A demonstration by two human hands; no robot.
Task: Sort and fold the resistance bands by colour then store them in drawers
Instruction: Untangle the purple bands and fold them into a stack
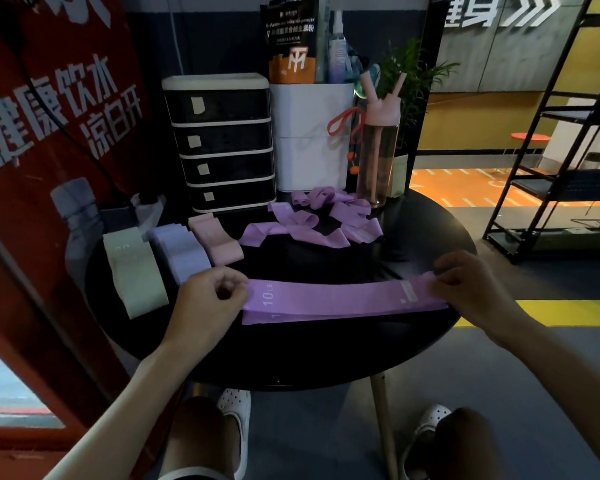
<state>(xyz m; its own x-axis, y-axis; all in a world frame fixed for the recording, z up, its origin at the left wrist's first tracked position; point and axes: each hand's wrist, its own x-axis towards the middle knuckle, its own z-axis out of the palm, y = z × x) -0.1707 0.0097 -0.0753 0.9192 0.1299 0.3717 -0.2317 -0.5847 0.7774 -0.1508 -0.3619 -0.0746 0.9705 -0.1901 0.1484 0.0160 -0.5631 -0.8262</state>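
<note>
In front of the drawer unit (222,143), the purple band (333,299) is stretched crosswise, its ends pinched by left hand (208,299) and right hand (471,285).

HEAD CAM, wide-angle | worn on the person's head | faces forward and down across the round black worktop (326,358) | close in: left forearm (153,375) and right forearm (551,375) enter from the bottom edge | drawer unit (222,143) at the far rim, upper frame | floor (326,431) shows below the near rim
</note>
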